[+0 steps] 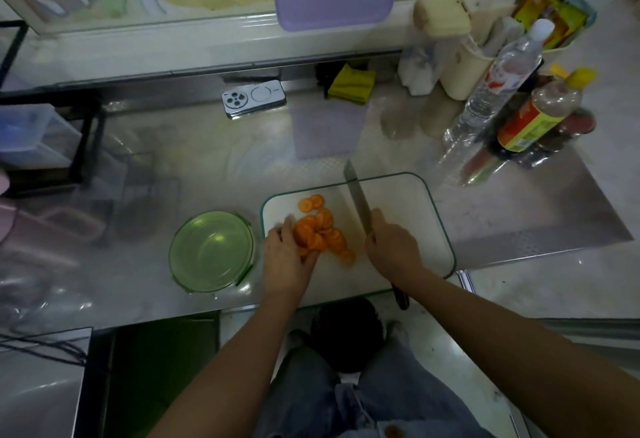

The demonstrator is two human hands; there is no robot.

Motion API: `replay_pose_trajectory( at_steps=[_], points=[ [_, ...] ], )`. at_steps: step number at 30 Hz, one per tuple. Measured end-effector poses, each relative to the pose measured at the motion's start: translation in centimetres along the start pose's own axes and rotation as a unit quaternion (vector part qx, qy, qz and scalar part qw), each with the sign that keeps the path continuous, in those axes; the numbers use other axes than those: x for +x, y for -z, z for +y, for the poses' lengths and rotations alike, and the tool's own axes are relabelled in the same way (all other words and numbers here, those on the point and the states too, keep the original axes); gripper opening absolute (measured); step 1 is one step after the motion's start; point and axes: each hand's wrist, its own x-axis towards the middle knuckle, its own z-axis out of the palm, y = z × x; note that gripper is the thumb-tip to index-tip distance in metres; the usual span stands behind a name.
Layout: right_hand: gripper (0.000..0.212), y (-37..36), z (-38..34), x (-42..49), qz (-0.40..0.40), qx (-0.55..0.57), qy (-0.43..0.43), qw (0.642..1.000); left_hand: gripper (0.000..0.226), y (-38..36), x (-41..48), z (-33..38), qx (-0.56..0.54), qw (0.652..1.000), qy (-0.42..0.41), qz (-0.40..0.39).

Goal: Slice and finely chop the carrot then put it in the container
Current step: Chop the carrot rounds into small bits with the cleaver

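Right now I am wrapping my right hand (pixel 391 243) tight round the handle of the knife (pixel 358 202). The blade is pointing away from me over the middle of the cutting board (pixel 415 202), and its tip is reaching just past the board's far edge. Whether the edge is touching the board, I cannot tell.

My left hand (pixel 285 254) is cupping the carrot slices (pixel 318 230), fingers and thumb curling round the left side of the heap. The heap is lying on the board's left half, and a couple of rounds are sitting apart toward its far-left corner.

I am judging these rounds to be light, stiff and a little damp, so they are likely going to skid on the smooth board rather than bend. I am taking hold from the side, bunching them together and not pinching single discs, and I am wanting my fingertips tucked back from the blade.

The container (pixel 212 250), green and holding nothing, is waiting just beside the board's left edge, near enough for scraping the chopped bits across
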Motion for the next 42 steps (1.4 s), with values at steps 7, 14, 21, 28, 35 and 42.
replay_pose_trajectory(
  at_steps=[7,14,21,28,35,42],
  points=[
    [0.029,-1.1,-1.8,-1.1,0.0,0.012,0.038,0.999,0.074,0.7,-0.3,-1.2,0.022,1.0,-0.014,-0.007],
    [0.026,0.0,1.3,0.7,-0.019,0.13,-0.034,0.991,0.073,0.5,0.6,-0.1,0.033,0.999,0.004,-0.01],
    [0.012,0.0,2.6,2.1,-0.057,0.194,0.015,0.979,0.067,0.2,0.5,0.5,0.015,0.998,0.06,0.003],
    [0.011,-0.7,3.0,3.4,-0.073,0.207,0.047,0.975,0.061,0.4,-0.3,0.4,0.035,0.994,0.102,-0.001],
    [0.008,-0.7,3.5,3.9,-0.051,0.214,0.062,0.974,0.045,0.3,-0.6,0.5,-0.007,0.994,0.105,0.038],
    [0.013,-0.9,3.3,3.6,-0.059,0.219,0.069,0.971,0.044,0.6,-1.1,0.0,-0.055,0.992,0.107,0.049]
  ],
)
